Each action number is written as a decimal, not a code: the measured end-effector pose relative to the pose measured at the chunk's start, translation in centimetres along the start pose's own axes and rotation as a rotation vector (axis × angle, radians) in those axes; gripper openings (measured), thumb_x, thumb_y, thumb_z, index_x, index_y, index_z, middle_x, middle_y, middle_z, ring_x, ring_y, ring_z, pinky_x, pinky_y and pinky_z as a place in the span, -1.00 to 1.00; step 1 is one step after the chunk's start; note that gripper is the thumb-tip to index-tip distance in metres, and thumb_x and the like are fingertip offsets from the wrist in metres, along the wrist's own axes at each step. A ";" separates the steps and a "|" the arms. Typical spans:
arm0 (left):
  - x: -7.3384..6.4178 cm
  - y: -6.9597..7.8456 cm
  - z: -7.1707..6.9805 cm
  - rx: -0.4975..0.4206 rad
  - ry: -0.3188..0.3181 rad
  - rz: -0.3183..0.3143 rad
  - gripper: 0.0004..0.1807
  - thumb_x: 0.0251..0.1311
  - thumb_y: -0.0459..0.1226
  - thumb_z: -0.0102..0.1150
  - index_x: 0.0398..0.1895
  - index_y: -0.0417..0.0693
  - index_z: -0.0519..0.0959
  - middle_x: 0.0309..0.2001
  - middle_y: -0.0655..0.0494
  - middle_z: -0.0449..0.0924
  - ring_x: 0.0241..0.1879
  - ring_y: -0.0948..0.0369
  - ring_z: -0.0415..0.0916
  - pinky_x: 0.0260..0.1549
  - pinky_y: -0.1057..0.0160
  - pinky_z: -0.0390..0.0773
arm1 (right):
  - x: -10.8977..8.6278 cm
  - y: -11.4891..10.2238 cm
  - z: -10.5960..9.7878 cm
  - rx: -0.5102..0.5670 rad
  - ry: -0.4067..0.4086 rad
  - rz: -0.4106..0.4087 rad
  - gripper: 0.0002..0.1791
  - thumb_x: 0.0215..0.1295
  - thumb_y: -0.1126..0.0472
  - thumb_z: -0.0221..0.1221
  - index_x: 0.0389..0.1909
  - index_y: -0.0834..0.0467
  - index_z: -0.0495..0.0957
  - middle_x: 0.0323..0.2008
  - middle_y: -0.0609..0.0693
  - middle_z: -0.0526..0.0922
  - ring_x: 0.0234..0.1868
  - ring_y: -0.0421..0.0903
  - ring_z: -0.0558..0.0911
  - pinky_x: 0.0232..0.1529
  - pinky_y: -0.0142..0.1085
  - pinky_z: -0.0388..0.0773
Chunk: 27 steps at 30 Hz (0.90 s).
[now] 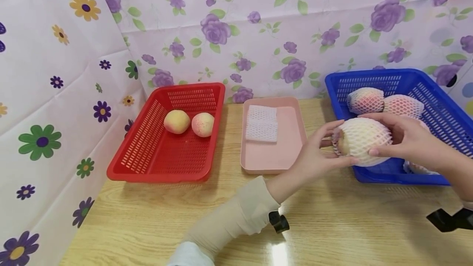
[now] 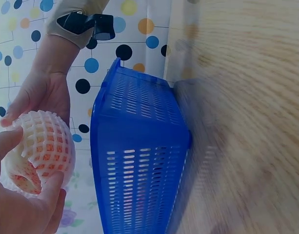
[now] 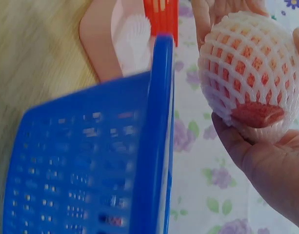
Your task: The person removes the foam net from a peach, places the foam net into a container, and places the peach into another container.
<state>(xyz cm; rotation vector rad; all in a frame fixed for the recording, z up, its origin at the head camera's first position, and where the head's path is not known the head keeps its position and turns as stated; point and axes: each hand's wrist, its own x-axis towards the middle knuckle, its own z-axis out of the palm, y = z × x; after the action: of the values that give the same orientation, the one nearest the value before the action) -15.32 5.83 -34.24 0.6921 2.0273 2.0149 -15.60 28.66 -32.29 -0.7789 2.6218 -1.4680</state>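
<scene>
One peach in a foam sleeve is clamped between the curled fingers of the left hand and right hand above the blue basket, sleeve adjustment being judged in hand and gentle, even tugging called for next.

**Holding a round red-and-yellow fruit in white foam netting**

Gripping it from the lower right with the right hand, and touching it along the top edge with the left hand's fingers. Exposing a bare red patch at the netting's lower end. Shows, well to the left, a perforated blue plastic basket, partly blurred; beyond its rim, a smooth pink plastic tray and part of a red plastic basket. Also shows pale wooden worktop and white cloth with purple flowers.
</scene>
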 end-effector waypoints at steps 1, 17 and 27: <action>-0.2 0.0 -0.2 -0.008 0.000 -0.004 -0.18 -0.08 -0.48 0.41 0.30 0.13 0.33 0.04 0.21 0.41 -0.17 0.49 0.40 -0.22 0.47 0.62 | 0.0 -0.1 0.2 0.011 -0.010 -0.010 -0.22 0.09 0.58 0.21 0.33 0.11 0.23 -0.01 -0.24 0.49 -0.16 -0.32 0.58 -0.40 -0.37 0.68; -3.8 0.4 -4.3 -0.090 -0.035 -0.048 -0.18 -0.12 -0.59 0.37 0.26 0.08 0.36 -0.02 0.18 0.38 -0.12 0.36 0.48 -0.11 0.32 0.64 | -0.1 -2.1 3.9 0.381 -0.129 -0.202 -0.08 -0.07 0.76 0.16 0.38 0.34 0.08 0.22 -0.03 0.36 0.09 -0.23 0.50 -0.12 -0.42 0.64; -5.7 -0.5 -6.1 -0.097 -0.059 -0.095 -0.18 -0.11 -0.63 0.33 0.28 -0.02 0.33 -0.03 0.05 0.38 -0.09 0.28 0.52 -0.02 0.18 0.63 | -0.3 -2.3 7.0 0.392 -0.056 -0.208 -0.15 -0.07 0.72 0.21 0.32 0.33 0.18 0.20 -0.12 0.42 0.07 -0.28 0.51 -0.09 -0.50 0.60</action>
<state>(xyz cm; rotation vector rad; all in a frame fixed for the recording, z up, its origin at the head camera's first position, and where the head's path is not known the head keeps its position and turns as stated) -13.23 -2.14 -35.42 0.6167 1.8795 1.9997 -12.49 22.29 -34.38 -1.0439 2.1587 -1.8979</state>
